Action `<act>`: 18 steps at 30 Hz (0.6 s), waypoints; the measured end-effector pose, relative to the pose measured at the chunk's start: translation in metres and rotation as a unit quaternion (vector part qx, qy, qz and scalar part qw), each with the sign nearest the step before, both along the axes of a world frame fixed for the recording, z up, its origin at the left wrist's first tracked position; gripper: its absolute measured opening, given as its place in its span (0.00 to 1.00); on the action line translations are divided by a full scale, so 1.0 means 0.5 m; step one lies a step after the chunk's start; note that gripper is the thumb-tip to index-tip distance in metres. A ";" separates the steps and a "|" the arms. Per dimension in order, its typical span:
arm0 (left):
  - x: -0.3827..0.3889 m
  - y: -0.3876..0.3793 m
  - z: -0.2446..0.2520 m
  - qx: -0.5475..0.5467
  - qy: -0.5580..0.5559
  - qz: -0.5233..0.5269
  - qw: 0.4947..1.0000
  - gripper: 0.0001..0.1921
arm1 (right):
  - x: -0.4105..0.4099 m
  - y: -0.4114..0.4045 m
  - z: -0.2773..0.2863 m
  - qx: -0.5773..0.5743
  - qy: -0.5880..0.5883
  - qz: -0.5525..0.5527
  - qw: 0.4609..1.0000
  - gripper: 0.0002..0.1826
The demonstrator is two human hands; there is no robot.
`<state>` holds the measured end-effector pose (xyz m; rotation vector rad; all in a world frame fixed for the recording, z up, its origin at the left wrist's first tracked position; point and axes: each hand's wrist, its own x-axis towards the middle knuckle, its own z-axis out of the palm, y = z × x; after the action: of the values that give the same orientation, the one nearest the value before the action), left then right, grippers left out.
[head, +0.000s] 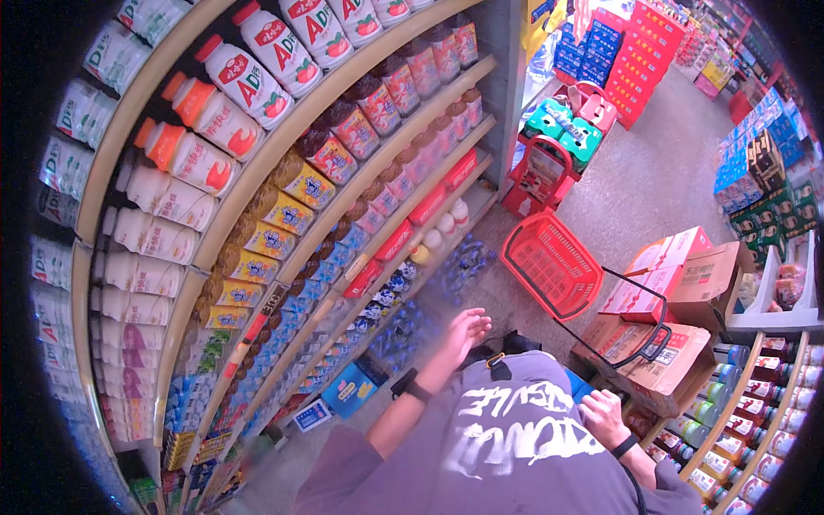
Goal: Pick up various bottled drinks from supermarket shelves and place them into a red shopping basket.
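My left hand (468, 333) is held out in front of my body, above the floor beside the shelves. Its fingers are loosely bent, and nothing shows in it. Against the right side of my grey shirt (515, 412), my right hand (602, 415) is curled; whether it grips anything is hidden. Something blue (577, 384) shows just beyond that hand. Ahead of me on the floor is a red plastic shopping basket (547, 257), with its black handle (650, 353) swung out toward the cartons. No item is visible inside the basket.
Curved shelves of bottled drinks (257, 257) rise along my left. Cardboard cartons (650, 360) and another bottle shelf (747, 418) stand close on my right. Beyond the basket are a red carrier of green packs (560, 129) and stacked red boxes (647, 58). Blue-capped bottle packs (402, 328) lie at the shelf foot.
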<state>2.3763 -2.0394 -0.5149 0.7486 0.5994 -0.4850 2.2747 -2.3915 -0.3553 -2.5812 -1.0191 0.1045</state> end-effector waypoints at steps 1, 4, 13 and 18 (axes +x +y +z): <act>-0.003 0.001 0.002 -0.001 -0.007 -0.001 1.000 0.14 | 0.004 -0.006 0.001 0.001 0.014 0.018 1.000 0.09; -0.011 0.005 -0.004 0.005 -0.001 0.000 1.000 0.14 | 0.007 -0.017 -0.011 0.000 0.043 0.029 0.999 0.11; -0.029 0.010 -0.007 -0.001 0.007 0.008 1.000 0.14 | 0.057 -0.034 0.018 -0.041 -0.010 0.093 0.995 0.10; -0.027 0.012 0.002 -0.002 0.000 0.000 1.000 0.14 | 0.042 -0.024 0.012 -0.053 0.012 0.076 0.996 0.09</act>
<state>2.3629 -2.0333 -0.5139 0.7452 0.5983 -0.4858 2.2955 -2.4037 -0.3491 -2.5854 -1.2305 0.2338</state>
